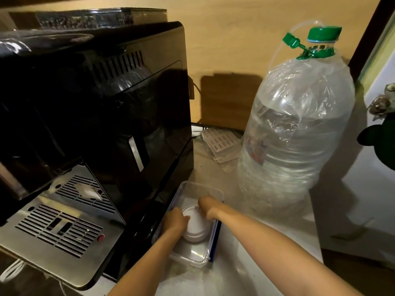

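White tub (195, 225) in clear box (199, 186), left hand (175, 220) fingers curled round its 9 o'clock side, right hand (208, 208) fingers gripping its 2 o'clock rim

I can read no words or numbers here. The water bottle (299, 124) at my two o'clock bears a red-and-blue label (256, 151), too blurred to read.

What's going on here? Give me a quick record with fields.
Activity: both hands grip a white round cup inside a clear plastic box
Left hand: curled round the cup's left side
Right hand: curled over its far rim
Left of box: black coffee machine
Right of box: large water bottle, green cap, wrapped in plastic
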Available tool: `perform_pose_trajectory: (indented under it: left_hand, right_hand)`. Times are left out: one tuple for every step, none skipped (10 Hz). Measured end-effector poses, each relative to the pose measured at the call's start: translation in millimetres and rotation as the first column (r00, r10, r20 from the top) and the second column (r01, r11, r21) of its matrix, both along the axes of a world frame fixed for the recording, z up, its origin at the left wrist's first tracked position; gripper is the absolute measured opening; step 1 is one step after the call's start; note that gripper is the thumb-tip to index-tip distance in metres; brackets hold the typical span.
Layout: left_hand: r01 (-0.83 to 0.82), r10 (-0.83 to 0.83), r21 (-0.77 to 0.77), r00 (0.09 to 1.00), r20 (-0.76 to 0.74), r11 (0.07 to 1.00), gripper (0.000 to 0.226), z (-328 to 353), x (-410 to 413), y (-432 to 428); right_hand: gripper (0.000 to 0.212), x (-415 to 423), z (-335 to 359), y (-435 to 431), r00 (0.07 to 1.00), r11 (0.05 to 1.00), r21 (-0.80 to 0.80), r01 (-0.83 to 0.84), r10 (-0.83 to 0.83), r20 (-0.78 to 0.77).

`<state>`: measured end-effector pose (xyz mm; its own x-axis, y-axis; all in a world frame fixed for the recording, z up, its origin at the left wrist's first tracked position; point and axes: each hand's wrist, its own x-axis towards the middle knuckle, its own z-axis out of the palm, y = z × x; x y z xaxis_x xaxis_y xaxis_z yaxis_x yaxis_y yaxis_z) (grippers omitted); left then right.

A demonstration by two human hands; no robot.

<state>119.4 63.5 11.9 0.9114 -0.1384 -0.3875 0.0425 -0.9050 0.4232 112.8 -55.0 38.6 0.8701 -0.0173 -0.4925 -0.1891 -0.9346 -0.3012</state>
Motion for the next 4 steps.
perform_pose_trajectory:
  left_hand:
    - [0.012, -0.010, -0.038, 0.999, 0.049, 0.999, 0.034, 4, 2, 0]
    - [0.076, -0.058, -0.106, 0.985, 0.162, 0.991, 0.027, 23, 8, -1]
    - [0.140, -0.107, -0.106, 0.957, 0.271, 0.984, 0.030, 47, 11, -8]
    - [0.204, -0.132, -0.129, 0.896, 0.424, 0.970, 0.040, 77, 16, -22]
  right_hand:
    - [0.032, -1, -1, -1, 1.000, 1.000, -0.001, -0.011, 0.011, -0.009]
    - [0.043, -1, 11, -4, 0.999, 1.000, 0.027, 0.012, -0.013, 0.029]
    - [0.047, -7, 38, -14, 0.993, 0.997, 0.072, 0.013, -0.022, 0.118]
    - [0.049, -14, 73, -32, 0.968, 0.995, 0.098, -0.005, -0.019, 0.249]
